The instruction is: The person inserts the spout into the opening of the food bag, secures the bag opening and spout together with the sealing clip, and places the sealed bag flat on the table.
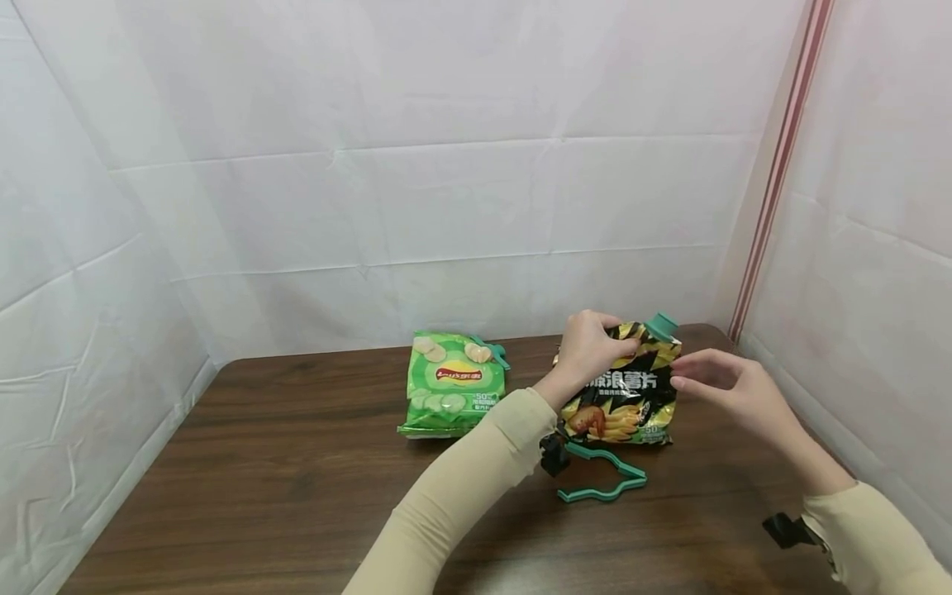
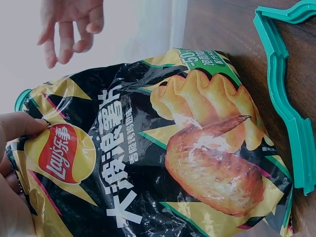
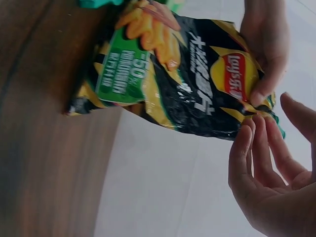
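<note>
My left hand (image 1: pixel 589 345) pinches the upper left part of a black and yellow potato chip bag (image 1: pixel 621 401), thumb on the front near the logo in the left wrist view. The bag stands upright on the table, its printed face toward me. A teal bag clip (image 1: pixel 661 326) shows at its top right corner; most of that clip is hidden behind the bag. Beside the bag's right edge is my right hand (image 1: pixel 732 387), fingers loosely bent and gripping nothing. In the left wrist view, the right hand (image 2: pixel 71 29) appears apart from the bag.
A second teal clip (image 1: pixel 606 496) lies spread open on the brown table (image 1: pixel 297 463), just in front of the black bag. To the left lies a green chip bag (image 1: pixel 455 388) with another teal clip (image 1: pixel 497 355) at its top right. White sheeting (image 1: pixel 446 207) encloses the table behind and at both sides.
</note>
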`<state>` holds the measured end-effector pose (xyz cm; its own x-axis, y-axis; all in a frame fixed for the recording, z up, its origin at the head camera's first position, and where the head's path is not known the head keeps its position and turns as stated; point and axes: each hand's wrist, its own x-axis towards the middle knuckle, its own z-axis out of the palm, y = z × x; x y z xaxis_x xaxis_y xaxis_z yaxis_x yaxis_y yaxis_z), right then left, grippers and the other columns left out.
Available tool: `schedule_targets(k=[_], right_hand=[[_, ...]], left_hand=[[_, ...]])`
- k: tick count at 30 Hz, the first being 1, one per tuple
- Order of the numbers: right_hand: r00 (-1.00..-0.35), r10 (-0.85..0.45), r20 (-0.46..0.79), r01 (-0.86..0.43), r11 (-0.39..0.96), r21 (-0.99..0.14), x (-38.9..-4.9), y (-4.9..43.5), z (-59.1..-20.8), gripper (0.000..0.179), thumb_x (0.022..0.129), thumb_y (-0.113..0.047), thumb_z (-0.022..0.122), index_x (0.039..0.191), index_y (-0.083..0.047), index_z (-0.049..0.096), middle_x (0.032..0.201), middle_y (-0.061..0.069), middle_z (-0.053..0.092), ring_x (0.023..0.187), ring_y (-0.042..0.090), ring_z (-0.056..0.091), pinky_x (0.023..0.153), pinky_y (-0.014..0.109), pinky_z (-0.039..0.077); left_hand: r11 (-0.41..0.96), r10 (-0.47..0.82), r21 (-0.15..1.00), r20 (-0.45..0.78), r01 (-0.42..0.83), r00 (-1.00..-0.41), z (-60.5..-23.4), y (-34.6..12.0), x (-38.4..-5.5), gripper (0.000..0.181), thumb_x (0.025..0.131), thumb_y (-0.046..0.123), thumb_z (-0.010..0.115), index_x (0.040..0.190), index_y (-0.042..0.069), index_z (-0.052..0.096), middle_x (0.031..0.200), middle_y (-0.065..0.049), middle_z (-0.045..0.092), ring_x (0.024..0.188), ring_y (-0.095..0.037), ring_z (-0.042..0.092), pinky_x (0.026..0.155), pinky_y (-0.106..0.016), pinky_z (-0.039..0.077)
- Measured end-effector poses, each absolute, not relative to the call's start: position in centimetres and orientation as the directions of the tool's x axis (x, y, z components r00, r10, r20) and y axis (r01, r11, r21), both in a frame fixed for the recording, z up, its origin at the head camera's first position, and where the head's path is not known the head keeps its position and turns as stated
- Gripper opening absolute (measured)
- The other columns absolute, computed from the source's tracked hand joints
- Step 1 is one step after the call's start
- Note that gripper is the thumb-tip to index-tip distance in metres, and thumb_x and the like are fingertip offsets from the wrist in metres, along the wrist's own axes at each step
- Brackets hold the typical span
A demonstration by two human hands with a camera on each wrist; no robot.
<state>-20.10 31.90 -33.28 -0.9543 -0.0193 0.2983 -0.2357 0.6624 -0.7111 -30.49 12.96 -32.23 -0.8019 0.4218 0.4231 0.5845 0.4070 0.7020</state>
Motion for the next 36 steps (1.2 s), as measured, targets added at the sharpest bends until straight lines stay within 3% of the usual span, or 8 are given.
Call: schedule_targets(k=[14, 21, 27, 36], right_hand=[[-0.956, -0.198, 0.218, -0.294, 0.618, -0.729, -20.8, 31.5, -37.8, 0.025, 0.081, -0.034, 0.062, 0.102, -0.020, 0.063, 0.098, -0.005, 0.065, 0.087, 0.007, 0.061, 0.069, 0.024, 0.049], [-0.949, -0.270, 0.159, -0.301, 0.640, -0.707, -21.0, 30.8, -39.3, 0.026, 0.079, -0.038, 0.063, 0.100, -0.022, 0.063, 0.092, -0.008, 0.065, 0.080, 0.006, 0.061, 0.067, 0.024, 0.049], [-0.935, -0.335, 0.114, -0.320, 0.661, -0.679, -20.9, 30.2, -39.8, 0.027, 0.079, -0.041, 0.063, 0.100, -0.023, 0.063, 0.095, -0.006, 0.065, 0.084, 0.004, 0.060, 0.070, 0.023, 0.048], [-0.912, -0.404, 0.072, -0.342, 0.651, -0.678, -20.8, 29.8, -40.7, 0.030, 0.079, -0.041, 0.062, 0.102, -0.021, 0.063, 0.095, -0.006, 0.065, 0.087, 0.007, 0.060, 0.070, 0.023, 0.048]], left_hand=[[0.396, 0.425, 0.701, 0.433, 0.593, -0.795, -32.3, 12.9, -30.4, 0.015, 0.076, 0.021, 0.067, 0.062, 0.016, 0.063, 0.039, 0.003, 0.039, 0.031, -0.007, 0.028, 0.034, -0.016, 0.024], [0.393, 0.417, 0.709, 0.430, 0.586, -0.801, -32.4, 13.0, -30.5, 0.007, 0.075, 0.020, 0.068, 0.079, 0.015, 0.071, 0.042, 0.006, 0.050, 0.030, -0.006, 0.031, 0.033, -0.015, 0.027], [0.393, 0.417, 0.701, 0.441, 0.595, -0.795, -32.3, 13.0, -30.5, 0.006, 0.075, 0.020, 0.068, 0.071, 0.016, 0.068, 0.044, 0.007, 0.050, 0.033, -0.004, 0.033, 0.035, -0.015, 0.028], [0.401, 0.416, 0.707, 0.427, 0.583, -0.803, -32.3, 13.0, -30.5, 0.006, 0.075, 0.021, 0.068, 0.075, 0.015, 0.070, 0.042, 0.004, 0.048, 0.031, -0.006, 0.031, 0.035, -0.015, 0.027]])
